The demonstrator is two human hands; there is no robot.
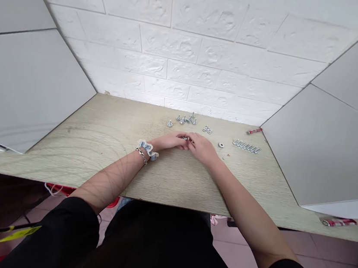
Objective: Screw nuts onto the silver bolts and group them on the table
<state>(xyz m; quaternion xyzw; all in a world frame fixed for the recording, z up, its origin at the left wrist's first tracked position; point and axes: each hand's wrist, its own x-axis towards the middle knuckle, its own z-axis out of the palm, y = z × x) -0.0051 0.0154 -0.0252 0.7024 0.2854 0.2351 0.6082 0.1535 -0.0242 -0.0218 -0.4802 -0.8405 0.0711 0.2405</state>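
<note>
My left hand (173, 140) and my right hand (201, 147) meet over the middle of the board, fingers pinched together. Between the fingertips shows a small silvery metal fastener (185, 138), mostly covered; whether it is a bolt, nut or both I cannot tell. Just beyond my hands several bolts with washers (183, 119) stand upright on their heads, and one such bolt (170, 123) stands apart to the left. A cluster of nuts (207, 129) lies past my right hand. To the right are a washer (220, 145) and a row of loose bolts (246, 146).
The wooden board (99, 141) ends at a white brick-patterned wall (183, 43), with grey panels (34, 90) on both sides. One red tube-like item (254, 131) lies at the back right corner, another red item (338, 222) by the front right edge.
</note>
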